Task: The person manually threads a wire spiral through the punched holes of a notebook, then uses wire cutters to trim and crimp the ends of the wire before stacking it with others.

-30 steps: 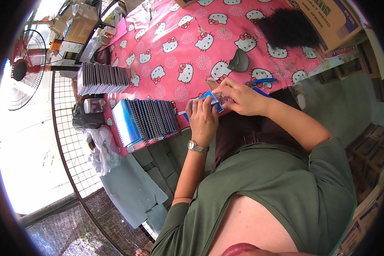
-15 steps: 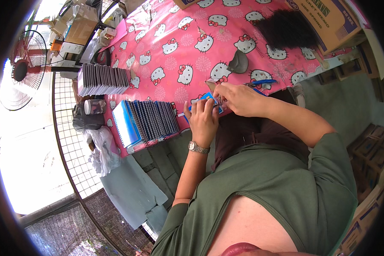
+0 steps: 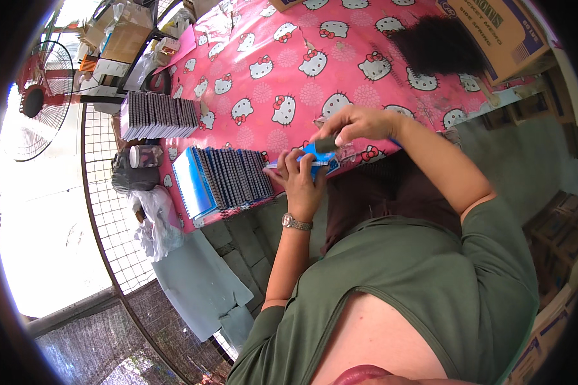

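At the table's near edge my left hand [image 3: 298,178], with a watch on its wrist, is closed on a small blue-covered notebook [image 3: 307,164] held on edge. Just right of it, my right hand [image 3: 364,125] pinches a dark grey-green curved piece [image 3: 328,144], low over the blue cover. What this piece is made of I cannot tell. To the left of my hands stands a row of spiral notebooks [image 3: 234,176], with a blue cover at its left end. Behind that row is a second spiral notebook stack [image 3: 159,117].
A pink patterned cloth [image 3: 257,96] covers the table. At the back right lie a black bristly heap [image 3: 438,45] and a cardboard box [image 3: 501,35]. On the left are a lidded jar [image 3: 146,156], a plastic bag [image 3: 157,221] and a standing fan [image 3: 45,102].
My right hand has picked up the grey-green piece from the table and brought it to the notebook. My left hand has tilted the notebook up on edge.
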A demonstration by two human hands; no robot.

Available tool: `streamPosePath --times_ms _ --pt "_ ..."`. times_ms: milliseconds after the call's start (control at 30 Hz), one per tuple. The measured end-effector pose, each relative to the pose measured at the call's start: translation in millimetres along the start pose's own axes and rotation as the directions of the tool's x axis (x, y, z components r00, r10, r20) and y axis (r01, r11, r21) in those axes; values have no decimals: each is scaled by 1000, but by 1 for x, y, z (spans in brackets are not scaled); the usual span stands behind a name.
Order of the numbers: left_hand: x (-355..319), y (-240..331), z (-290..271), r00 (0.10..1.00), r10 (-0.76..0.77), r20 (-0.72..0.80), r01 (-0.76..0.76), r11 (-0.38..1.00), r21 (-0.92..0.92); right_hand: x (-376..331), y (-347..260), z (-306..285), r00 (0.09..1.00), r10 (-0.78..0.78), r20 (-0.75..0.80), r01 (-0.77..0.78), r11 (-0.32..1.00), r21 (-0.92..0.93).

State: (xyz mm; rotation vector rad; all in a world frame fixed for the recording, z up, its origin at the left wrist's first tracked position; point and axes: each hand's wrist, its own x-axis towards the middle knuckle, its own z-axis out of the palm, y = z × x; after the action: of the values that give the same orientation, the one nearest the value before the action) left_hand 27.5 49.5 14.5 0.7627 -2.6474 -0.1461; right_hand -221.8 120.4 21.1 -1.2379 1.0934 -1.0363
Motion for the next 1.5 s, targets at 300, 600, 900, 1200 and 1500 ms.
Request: streamPosePath --times_ms 300,600,900,1200,1500 --pt "5 -10 -3 1000 -8 -11 6 990 -144 5 0 15 995 -82 50 87 990 -109" --pt "9 -5 -10 999 15 -30 -21 973 -228 11 -1 15 985 -67 162 -20 876 483" --pt "11 -6 -10 1000 -15 2 15 971 -239 21 0 17 998 -38 42 48 964 -261" --pt "6 -32 -20 996 -88 -26 71 918 -391 35 -4 20 980 90 177 -130 966 225" --pt "0 -47 -6 992 -65 109 117 800 -588 46 2 22 973 63 220 -101 981 167"
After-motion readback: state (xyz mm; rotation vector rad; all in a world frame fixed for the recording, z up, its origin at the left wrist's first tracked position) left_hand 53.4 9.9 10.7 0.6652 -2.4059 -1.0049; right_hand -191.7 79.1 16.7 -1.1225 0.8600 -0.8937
